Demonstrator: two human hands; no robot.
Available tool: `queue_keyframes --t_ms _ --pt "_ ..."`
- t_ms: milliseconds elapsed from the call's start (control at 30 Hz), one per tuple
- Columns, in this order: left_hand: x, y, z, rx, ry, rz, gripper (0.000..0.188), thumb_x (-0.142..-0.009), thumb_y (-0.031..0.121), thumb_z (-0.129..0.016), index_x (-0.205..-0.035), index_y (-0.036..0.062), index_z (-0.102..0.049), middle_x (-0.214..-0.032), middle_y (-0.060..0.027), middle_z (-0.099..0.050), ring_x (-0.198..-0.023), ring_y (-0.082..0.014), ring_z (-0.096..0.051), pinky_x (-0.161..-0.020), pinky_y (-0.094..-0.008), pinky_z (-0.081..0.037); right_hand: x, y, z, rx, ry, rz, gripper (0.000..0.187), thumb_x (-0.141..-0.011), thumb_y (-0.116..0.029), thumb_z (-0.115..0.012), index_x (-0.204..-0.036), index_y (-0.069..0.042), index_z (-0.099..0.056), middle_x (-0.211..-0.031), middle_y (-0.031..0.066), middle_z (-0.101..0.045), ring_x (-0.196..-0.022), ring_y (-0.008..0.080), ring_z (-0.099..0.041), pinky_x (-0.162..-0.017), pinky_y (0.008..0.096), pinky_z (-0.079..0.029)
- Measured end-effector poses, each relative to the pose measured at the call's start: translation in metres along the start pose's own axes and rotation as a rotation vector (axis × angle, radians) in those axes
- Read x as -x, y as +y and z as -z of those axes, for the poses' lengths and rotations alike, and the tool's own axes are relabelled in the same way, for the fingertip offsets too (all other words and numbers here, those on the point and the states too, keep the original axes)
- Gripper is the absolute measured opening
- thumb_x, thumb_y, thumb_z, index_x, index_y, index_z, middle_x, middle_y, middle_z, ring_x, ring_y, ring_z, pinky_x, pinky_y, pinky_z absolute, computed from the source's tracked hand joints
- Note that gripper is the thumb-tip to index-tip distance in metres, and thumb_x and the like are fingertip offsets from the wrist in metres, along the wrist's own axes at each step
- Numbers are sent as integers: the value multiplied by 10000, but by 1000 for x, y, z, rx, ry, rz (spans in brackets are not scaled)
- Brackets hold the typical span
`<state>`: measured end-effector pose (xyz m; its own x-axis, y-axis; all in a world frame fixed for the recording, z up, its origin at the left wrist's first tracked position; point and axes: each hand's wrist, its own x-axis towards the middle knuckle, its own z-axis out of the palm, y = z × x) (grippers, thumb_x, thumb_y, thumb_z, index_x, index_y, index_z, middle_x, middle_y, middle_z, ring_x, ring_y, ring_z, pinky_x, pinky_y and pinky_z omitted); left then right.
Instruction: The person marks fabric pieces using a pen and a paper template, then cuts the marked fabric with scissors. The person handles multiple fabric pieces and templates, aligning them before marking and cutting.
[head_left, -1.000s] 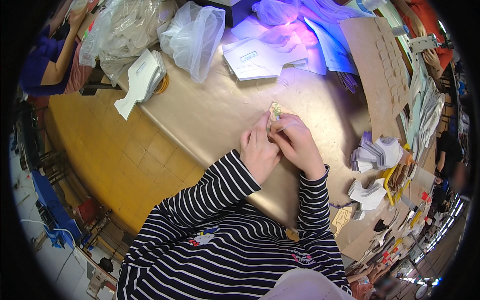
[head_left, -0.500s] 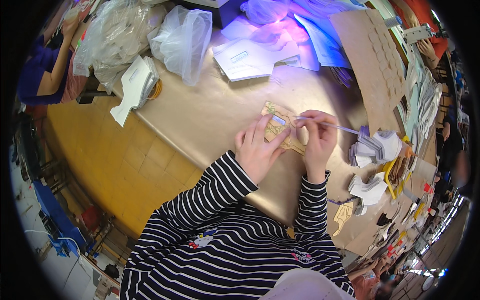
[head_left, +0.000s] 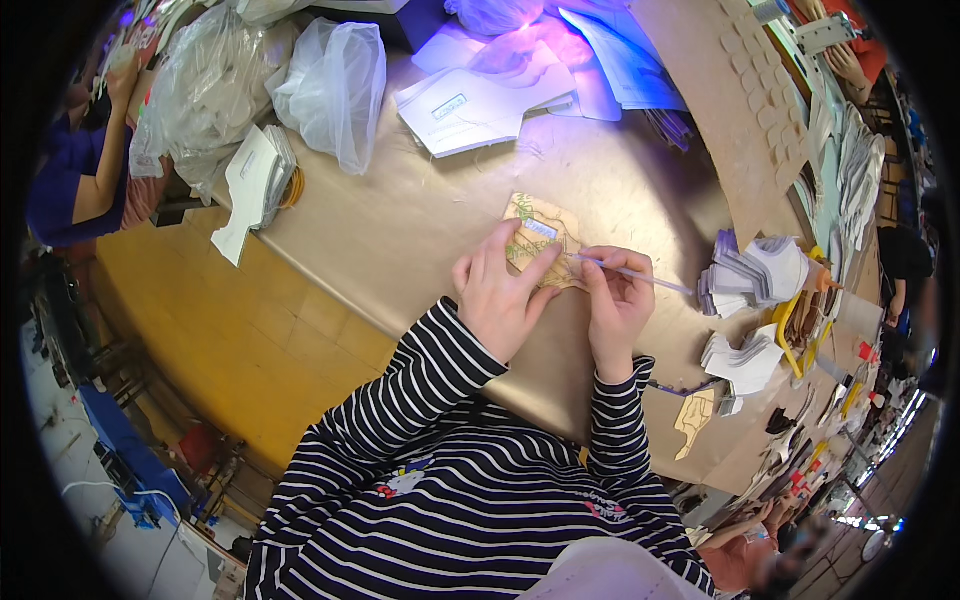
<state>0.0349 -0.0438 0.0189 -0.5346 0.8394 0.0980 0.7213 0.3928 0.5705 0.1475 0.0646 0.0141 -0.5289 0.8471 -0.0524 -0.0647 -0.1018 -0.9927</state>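
A flat tan template (head_left: 531,207) with curved slots and green lettering lies on the brown-gold table in front of me. My left hand (head_left: 500,285) rests over its left and near side, fingers spread and pressing it down. A slim pale pen (head_left: 650,282) is pinched in my right hand (head_left: 622,295), its tip touching the right part of the template. The pen's back end points right, toward a fanned stack of white and purple cut pieces (head_left: 770,270). What lies under the template is hidden.
White cut sheets (head_left: 470,110) lie ahead under a violet-blue light. Plastic bags (head_left: 335,95) and another white stack (head_left: 258,180) sit far left. A perforated tan board (head_left: 725,110) stands right. Near my right sleeve lies a second tan template (head_left: 694,422). Other people are at the sides.
My right hand has lowered, and the pen tip has moved from the template's upper right edge nearer to me along its right part. My left hand stays on the template.
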Motion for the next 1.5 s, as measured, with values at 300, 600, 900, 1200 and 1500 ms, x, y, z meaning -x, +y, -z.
queue_keyframes --t_ms 300,600,900,1200,1500 --pt "-3 -6 -4 191 136 44 803 -727 202 -825 -1403 128 -398 -1379 -117 -530 -1173 -278 -564 -969 -420 -326 9 5 -12 366 -154 282 166 -889 109 -661 -964 0 -561 -988 162 -671 -886 209 -664 -766 300 -561" --pt "-5 -12 -10 172 197 10 717 -780 92 -732 -1405 102 -381 -1362 -139 -574 -1185 -297 -588 -982 -405 -348 -8 -3 -32 584 -379 460 192 -760 109 -684 -908 6 -618 -880 133 -645 -779 280 -633 -674 344 -530" --pt "-6 -13 -5 182 173 -13 693 -788 107 -705 -1402 112 -383 -1357 -145 -559 -1177 -303 -586 -972 -409 -342 -1 -11 -35 690 -449 390 197 -751 112 -655 -889 -12 -588 -845 114 -585 -829 298 -623 -732 348 -517" --pt "-5 -3 4 10 18 7 529 -759 363 -818 -1247 230 -664 -1375 -130 -515 -1209 -272 -536 -992 -425 -318 -8 2 -1 396 13 211 127 -848 130 -623 -908 18 -608 -833 130 -597 -844 255 -654 -769 334 -540" --pt "-5 0 6 -37 1 -1 471 -784 356 -795 -1232 250 -700 -1379 -132 -512 -1190 -256 -540 -1010 -430 -291 -10 -2 -10 739 -140 462 153 -823 129 -648 -923 19 -613 -845 149 -597 -774 265 -638 -698 341 -545"
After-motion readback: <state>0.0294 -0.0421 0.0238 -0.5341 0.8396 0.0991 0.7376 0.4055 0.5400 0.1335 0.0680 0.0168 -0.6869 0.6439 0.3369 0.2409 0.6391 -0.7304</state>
